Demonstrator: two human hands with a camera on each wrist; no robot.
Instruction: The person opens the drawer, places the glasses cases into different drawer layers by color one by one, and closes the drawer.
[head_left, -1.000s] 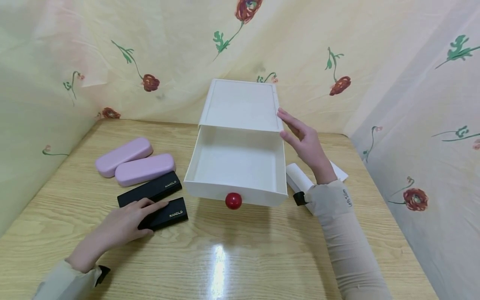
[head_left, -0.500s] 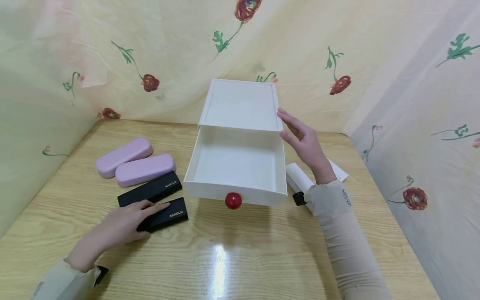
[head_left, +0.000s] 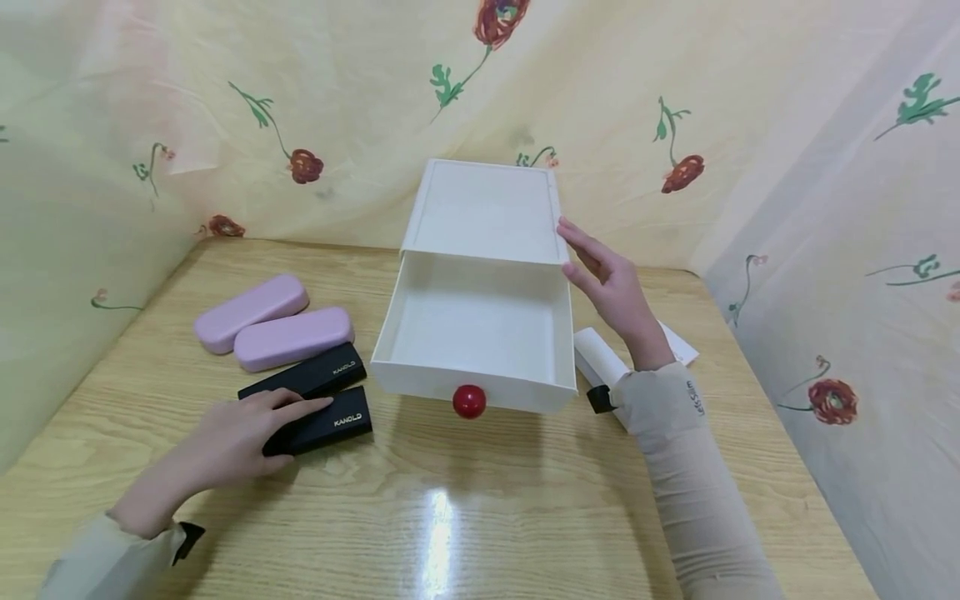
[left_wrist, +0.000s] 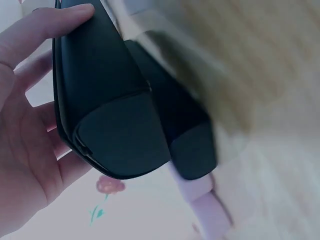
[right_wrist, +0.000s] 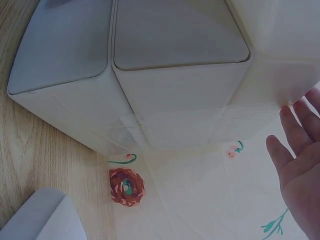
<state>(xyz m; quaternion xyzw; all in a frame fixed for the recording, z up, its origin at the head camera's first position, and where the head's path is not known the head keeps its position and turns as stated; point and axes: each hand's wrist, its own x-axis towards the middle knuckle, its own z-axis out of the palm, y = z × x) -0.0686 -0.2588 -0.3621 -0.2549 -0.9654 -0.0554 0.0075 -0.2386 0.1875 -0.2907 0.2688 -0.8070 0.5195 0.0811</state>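
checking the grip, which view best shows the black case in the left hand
The left wrist view shows the black case close up, the left hand gripping it. The head view shows it smaller, lettered, partly covered; the right wrist view lacks it.

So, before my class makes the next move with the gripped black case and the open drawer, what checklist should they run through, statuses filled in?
1. Left hand grips the nearer black KANOLD glasses case: ok.
2. Only one case in that grip: ok; the farther black KANOLD glasses case is outside it.
3. Gripped case fully clear of the table: cannot tell.
4. Top drawer open: ok.
5. Gripped case over the drawer: not ok; it is to the drawer's left.
6. Right hand at the white drawer unit's side: ok; how firmly it presses, cannot tell.
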